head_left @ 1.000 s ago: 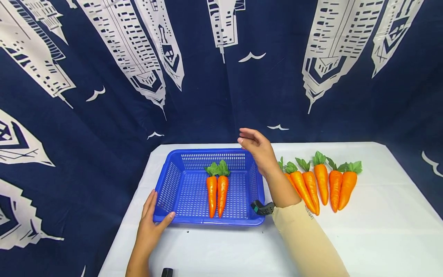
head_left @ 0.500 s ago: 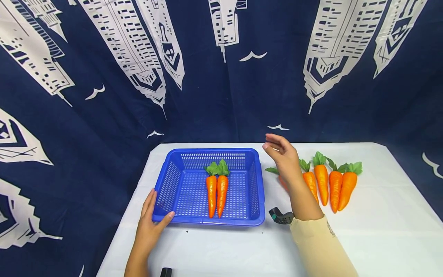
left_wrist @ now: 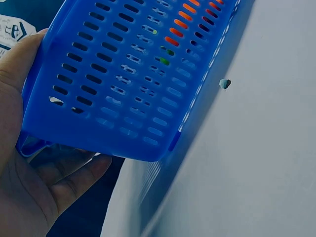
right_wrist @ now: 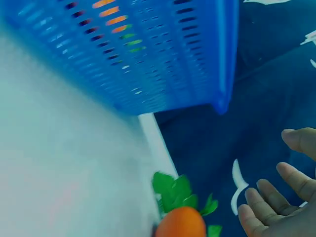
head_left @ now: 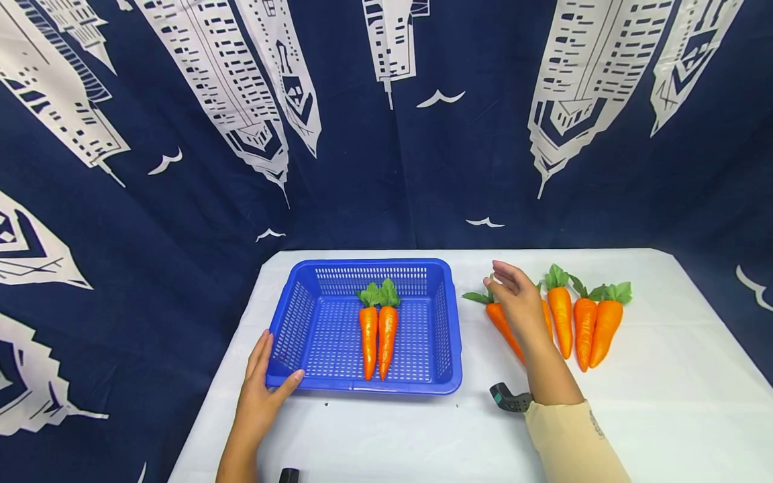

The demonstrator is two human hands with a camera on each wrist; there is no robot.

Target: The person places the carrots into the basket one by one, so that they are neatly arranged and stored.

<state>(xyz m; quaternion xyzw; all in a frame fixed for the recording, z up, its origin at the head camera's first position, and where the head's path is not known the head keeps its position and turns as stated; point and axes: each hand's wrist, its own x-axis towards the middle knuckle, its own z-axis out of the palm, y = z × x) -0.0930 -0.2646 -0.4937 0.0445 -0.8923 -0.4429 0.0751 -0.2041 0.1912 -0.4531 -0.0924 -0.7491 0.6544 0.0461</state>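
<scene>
A blue plastic basket [head_left: 398,387] stands on the white table with two orange carrots [head_left: 388,339] side by side inside, green tops toward the back. My left hand [head_left: 256,396] holds its near left corner, thumb over the rim and fingers along the outer side; the left wrist view shows this grip on the basket wall [left_wrist: 113,133]. To the basket's right, several carrots lie in a row. My right hand [head_left: 521,302] hovers over the left part of that row, partly hiding some, fingers loosely bent and holding nothing. Beneath it shows the leftmost carrot [head_left: 502,329].
More carrots [head_left: 560,322] lie right of the right hand, leafy ends to the back. A black wrist device [head_left: 510,400] sits at the right wrist. Behind the table hangs a dark blue curtain [head_left: 374,201] printed with white buildings and birds.
My right hand has moved right and nearer from above the basket's right rim to over the carrot row. The left hand, the basket and its two carrots stay in place.
</scene>
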